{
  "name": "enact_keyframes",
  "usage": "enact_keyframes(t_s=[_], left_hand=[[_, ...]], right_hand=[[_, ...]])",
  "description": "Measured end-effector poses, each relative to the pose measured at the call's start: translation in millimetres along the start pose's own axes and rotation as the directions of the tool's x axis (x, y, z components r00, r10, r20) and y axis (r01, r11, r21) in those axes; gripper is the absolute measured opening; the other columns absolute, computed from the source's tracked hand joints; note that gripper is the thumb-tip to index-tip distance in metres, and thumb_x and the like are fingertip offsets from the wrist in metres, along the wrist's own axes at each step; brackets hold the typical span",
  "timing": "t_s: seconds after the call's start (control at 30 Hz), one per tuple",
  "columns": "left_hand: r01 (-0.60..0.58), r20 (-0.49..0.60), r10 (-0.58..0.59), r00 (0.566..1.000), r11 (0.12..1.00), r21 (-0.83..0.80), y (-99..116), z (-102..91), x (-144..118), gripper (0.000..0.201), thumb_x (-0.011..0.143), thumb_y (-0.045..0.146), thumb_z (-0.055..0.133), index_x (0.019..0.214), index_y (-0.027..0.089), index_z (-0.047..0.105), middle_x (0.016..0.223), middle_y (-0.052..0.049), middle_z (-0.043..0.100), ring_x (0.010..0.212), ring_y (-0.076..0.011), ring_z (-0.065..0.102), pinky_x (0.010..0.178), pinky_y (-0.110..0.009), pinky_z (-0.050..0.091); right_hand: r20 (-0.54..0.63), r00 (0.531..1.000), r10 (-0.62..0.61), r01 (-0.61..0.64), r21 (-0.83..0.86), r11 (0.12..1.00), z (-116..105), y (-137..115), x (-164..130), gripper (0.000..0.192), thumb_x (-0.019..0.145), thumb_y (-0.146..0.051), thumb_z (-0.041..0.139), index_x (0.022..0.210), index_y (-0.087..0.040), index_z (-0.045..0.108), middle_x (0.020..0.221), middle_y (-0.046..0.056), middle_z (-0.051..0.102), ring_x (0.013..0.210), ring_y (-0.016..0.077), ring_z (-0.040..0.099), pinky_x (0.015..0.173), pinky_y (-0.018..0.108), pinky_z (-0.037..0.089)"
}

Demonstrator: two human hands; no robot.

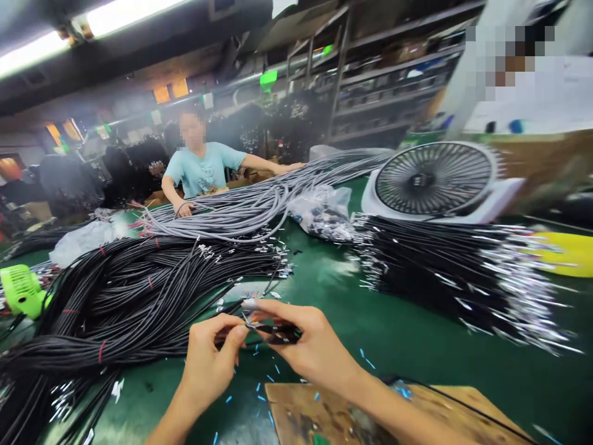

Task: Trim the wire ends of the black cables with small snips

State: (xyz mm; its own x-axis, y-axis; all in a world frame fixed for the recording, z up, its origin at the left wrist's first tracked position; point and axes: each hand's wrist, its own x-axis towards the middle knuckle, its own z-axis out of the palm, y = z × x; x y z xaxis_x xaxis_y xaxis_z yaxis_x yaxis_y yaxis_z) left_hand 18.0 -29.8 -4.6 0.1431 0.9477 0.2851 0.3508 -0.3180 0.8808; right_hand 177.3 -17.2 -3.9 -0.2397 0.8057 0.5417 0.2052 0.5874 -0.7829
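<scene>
My left hand (210,358) and my right hand (310,346) meet above the green table (398,327), both pinching the stripped end of a black cable (273,334). Thin coloured wires stick out of that end between my fingertips. The cable runs off to the left toward a big heap of black cables (125,296). The wire tips are partly hidden by my fingers.
A bundle of black cables with metal ends (454,272) lies at the right, grey cables (259,204) at the back. A white fan (435,182), a plastic bag of parts (324,213), a wooden board (315,414), a green fan (21,290). A person in a light blue shirt (204,170) works opposite.
</scene>
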Motion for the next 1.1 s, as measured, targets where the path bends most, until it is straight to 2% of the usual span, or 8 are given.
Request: enact_keyframes(t_s=[0.13,0.33,0.43,0.57,0.83,1.1], left_hand=[[-0.002,-0.070,0.002,0.998,1.000,-0.007,4,4.3,-2,0.020,0.080,0.031,0.056,0.086,0.014,0.064,0.061,-0.002,0.063,0.051,-0.0118,0.056,0.047,-0.019,0.044],[-0.033,-0.011,0.032,0.999,0.998,-0.053,-1,6.5,-5,0.026,0.085,0.030,0.052,0.099,0.012,0.065,0.079,-0.007,0.068,0.066,-0.0145,0.059,0.061,-0.024,0.047],[-0.026,-0.044,0.026,0.999,1.000,-0.015,-3,5.9,-5,0.024,0.084,0.029,0.053,0.095,0.014,0.068,0.075,-0.006,0.067,0.064,-0.0142,0.057,0.058,-0.023,0.045],[-0.051,-0.111,0.059,0.992,0.996,0.079,-1,4.8,-4,0.021,0.083,0.028,0.054,0.080,0.016,0.071,0.066,-0.003,0.063,0.059,-0.0131,0.055,0.054,-0.022,0.041],[-0.082,-0.150,0.094,0.984,0.993,0.084,-1,6.7,-5,0.017,0.080,0.025,0.058,0.073,0.017,0.070,0.063,-0.002,0.063,0.055,-0.0127,0.053,0.053,-0.022,0.040],[-0.104,-0.176,0.115,0.978,0.992,0.069,-2,7.9,-7,0.015,0.080,0.025,0.059,0.073,0.017,0.070,0.061,0.000,0.060,0.052,-0.0101,0.049,0.049,-0.020,0.037]], right_hand=[[-0.012,1.000,0.000,0.000,-0.007,1.000,0,1,-1,0.035,0.066,-0.007,0.053,0.096,-0.017,0.069,0.073,0.002,0.073,0.060,0.0163,0.067,0.052,0.022,0.053],[0.040,0.998,0.041,-0.042,0.033,0.999,-1,-1,0,0.039,0.066,-0.007,0.054,0.100,-0.018,0.068,0.072,0.001,0.072,0.061,0.0164,0.068,0.055,0.023,0.055],[-0.023,0.999,0.043,-0.044,-0.003,0.999,-2,-2,-1,0.037,0.067,-0.008,0.053,0.098,-0.019,0.069,0.076,0.001,0.073,0.063,0.0165,0.068,0.057,0.023,0.056],[-0.143,0.990,0.014,-0.024,-0.068,0.997,-3,-5,-5,0.028,0.068,-0.011,0.055,0.091,-0.018,0.070,0.071,0.002,0.073,0.055,0.0153,0.067,0.050,0.021,0.055],[-0.115,0.993,0.004,-0.008,-0.040,0.999,-3,-7,-6,0.028,0.068,-0.012,0.057,0.092,-0.020,0.070,0.075,0.002,0.074,0.058,0.0170,0.069,0.052,0.023,0.056],[-0.163,0.982,-0.094,0.066,-0.172,0.983,-5,-10,-6,0.024,0.071,-0.014,0.054,0.086,-0.019,0.071,0.068,0.001,0.073,0.045,0.0129,0.062,0.042,0.020,0.050]])
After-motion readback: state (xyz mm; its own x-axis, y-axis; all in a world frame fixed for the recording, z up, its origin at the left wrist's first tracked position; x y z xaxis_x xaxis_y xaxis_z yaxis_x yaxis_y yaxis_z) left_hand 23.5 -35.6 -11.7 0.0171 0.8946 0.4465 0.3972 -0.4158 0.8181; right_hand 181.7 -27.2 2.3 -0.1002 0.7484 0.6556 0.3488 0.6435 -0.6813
